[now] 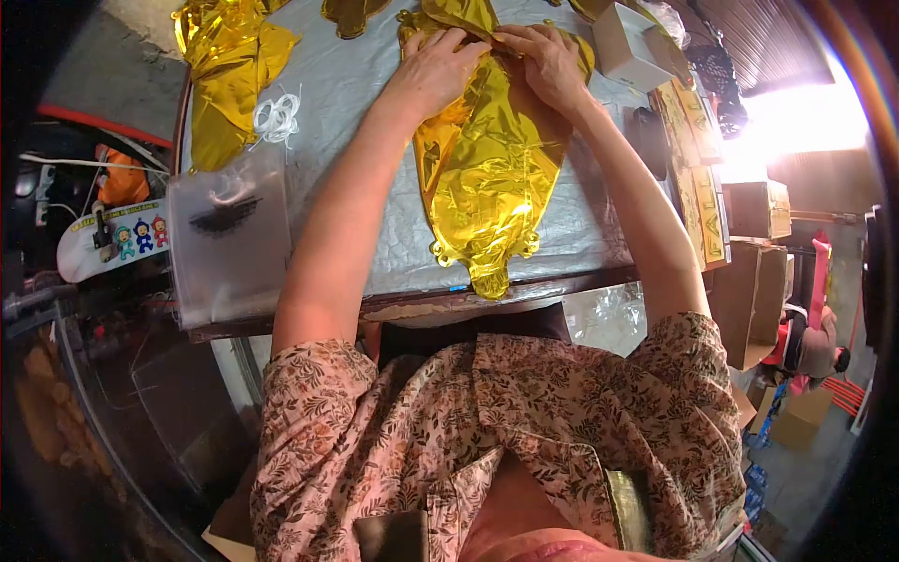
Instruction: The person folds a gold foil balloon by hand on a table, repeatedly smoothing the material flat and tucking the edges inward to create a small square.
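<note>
A flat, deflated gold foil balloon (487, 178) lies lengthwise on the table, with small tabs with holes at its near end. My left hand (442, 73) is closed on the foil near the far end, its fingertips pinching a fold. Close beside it, my right hand (551, 67) also grips the foil, thumb and forefinger at the same gathered spot. Part of the folded foil is hidden under both hands.
More gold foil (229, 84) is heaped at the left, next to a bundle of white ribbon (277, 116). A clear plastic sleeve (229, 253) hangs over the left table edge. A white box (632, 51) and patterned boxes (698, 178) line the right side.
</note>
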The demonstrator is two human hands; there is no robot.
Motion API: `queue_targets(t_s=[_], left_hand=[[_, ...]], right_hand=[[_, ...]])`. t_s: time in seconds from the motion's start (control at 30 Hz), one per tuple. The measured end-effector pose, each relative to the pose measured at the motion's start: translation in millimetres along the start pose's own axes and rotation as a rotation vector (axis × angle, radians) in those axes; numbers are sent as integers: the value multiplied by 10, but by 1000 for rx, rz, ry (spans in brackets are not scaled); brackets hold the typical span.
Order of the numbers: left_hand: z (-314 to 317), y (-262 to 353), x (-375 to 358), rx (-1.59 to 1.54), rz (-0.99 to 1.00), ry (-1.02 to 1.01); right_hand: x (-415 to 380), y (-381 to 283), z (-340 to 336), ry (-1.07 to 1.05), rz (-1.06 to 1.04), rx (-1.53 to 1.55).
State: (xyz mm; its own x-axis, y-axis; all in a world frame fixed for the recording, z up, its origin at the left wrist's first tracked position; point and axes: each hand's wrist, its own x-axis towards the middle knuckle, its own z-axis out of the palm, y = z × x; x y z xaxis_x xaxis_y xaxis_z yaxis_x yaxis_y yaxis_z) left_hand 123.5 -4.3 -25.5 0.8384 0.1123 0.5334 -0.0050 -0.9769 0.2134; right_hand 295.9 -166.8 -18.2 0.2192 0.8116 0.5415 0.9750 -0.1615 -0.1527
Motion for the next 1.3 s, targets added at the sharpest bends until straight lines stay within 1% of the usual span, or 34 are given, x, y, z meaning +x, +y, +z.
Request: queue_targets(t_s=[0.03, 0.17, 0.23, 0.27, 0.33, 0.37, 0.43, 0.47, 0.53, 0.57, 0.63, 0.67, 0.73, 0.87, 0.93, 0.97, 1.03, 1.1, 1.2, 1.3], left_hand=[[3, -1, 1, -2, 0, 10], [30, -18, 0, -6, 27, 51], [23, -13, 8, 26, 11, 7], [21, -9, 11, 27, 10, 7], [19, 1, 11, -18, -21, -18], [14, 2, 11, -16, -22, -19], [22, -7, 17, -15, -22, -48], [27, -5, 18, -13, -22, -47], [37, 2, 14, -33, -4, 60], [37, -3, 13, -30, -4, 60], [-26, 26, 21, -57, -57, -25], [-57, 42, 30, -54, -57, -24], [-91, 56, 45, -46, -83, -114], [-91, 57, 58, -85, -79, -84], [-147, 123, 58, -85, -173, -47], [-179, 154, 52, -77, -172, -41], [-218, 200, 40, 167, 0, 189], [-236, 213, 61, 195, -8, 161], [-233, 236, 66, 365, 4, 81], [-251, 250, 79, 376, 11, 62]], right_hand=[[2, 3, 12, -38, 10, 68], [19, -39, 0, -42, 0, 101], [16, -50, 10, 18, -65, 1], [25, -50, 15, 19, -66, 2], [29, -29, 56, -36, 40, 224], [20, -17, 66, -36, 39, 226], [19, -27, 47, -25, 122, 332], [25, -29, 37, -23, 121, 333], [28, -17, 30, -78, 99, 300], [28, -17, 32, -77, 97, 302], [17, -15, 47, -90, 11, 67], [7, -14, 54, -88, 10, 68], [0, -48, 44, -95, -17, -44], [-4, -146, 4, -72, -13, -131], [-10, -121, 50, -78, -25, -124], [-12, -100, 60, -70, -31, -124], [-15, -125, 28, -123, -16, -194], [-13, -126, 38, -121, -21, -196], [10, -121, 3, -148, -9, -213], [33, -154, -68, -187, -11, -234]])
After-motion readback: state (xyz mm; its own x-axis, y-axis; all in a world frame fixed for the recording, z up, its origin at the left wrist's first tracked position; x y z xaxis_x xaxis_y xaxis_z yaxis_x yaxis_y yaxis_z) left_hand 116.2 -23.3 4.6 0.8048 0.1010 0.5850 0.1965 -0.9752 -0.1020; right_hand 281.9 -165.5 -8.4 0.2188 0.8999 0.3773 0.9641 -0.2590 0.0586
